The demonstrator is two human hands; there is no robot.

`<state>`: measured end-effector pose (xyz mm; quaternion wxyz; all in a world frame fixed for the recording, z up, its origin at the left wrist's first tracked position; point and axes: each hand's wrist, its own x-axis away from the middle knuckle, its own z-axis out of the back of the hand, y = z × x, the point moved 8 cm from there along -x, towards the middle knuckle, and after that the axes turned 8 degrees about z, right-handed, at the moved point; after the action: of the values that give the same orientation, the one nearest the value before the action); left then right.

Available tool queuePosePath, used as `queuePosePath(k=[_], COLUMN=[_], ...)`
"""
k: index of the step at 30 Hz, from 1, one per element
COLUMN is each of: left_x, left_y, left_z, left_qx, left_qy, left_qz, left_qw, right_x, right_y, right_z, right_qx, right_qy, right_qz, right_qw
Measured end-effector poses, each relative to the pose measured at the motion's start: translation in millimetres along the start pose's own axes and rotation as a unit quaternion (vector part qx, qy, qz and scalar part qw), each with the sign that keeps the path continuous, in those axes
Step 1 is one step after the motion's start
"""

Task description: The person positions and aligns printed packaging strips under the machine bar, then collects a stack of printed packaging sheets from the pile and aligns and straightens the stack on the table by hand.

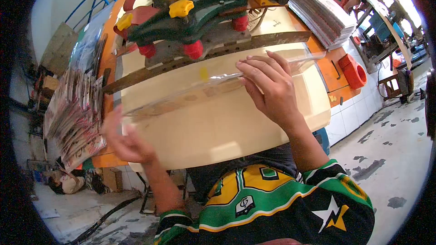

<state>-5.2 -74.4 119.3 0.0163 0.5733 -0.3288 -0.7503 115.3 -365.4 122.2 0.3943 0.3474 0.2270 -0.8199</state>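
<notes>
A long strip of clear plastic film (181, 96) lies slantwise across a pale yellow board (200, 131), just in front of a metal bar (168, 69) on a green machine (181, 25). My right hand (268, 84) rests over the film's right part, its fingers partly spread and its fingertips at the film's upper edge. At the film's left end is my left hand (127, 140), smeared by motion; whether its fingers hold the film cannot be made out. Red feet and yellow star knobs (181, 8) sit on the machine.
Stacked printed plastic sheets (75, 113) lie on the left of the orange table (324, 75). Another stack (322, 13) is at the back right. A red ring-shaped object (352, 71) and a hex key are at the right edge. People are in the background.
</notes>
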Motion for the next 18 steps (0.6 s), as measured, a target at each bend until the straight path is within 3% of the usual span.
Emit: queuePosePath(k=[2,4,6,12,18], left_x=[18,33,43,47,23], left_y=[58,92,95,80,11], left_z=[-49,-92,-118,-119,-51], left_qx=[-0.045,-0.104,-0.098,-0.186,-0.268], left_qy=[-0.213,-0.332,-0.386,-0.371,-0.303], left_qz=[-0.11,-0.133,-0.09,-0.065,-0.047], left_qw=[0.97,0.928,0.913,0.908,0.913], right_x=[0,0,0,3,18], right_y=[1,0,0,6,48], right_z=[-1,-2,-1,3,32], right_qx=[-0.001,-0.008,-0.005,-0.018,0.045], right_qy=[-0.004,-0.004,-0.005,-0.019,-0.019], right_qz=[0.003,0.006,-0.012,-0.001,-0.033], right_qw=[1.0,1.0,1.0,1.0,0.998])
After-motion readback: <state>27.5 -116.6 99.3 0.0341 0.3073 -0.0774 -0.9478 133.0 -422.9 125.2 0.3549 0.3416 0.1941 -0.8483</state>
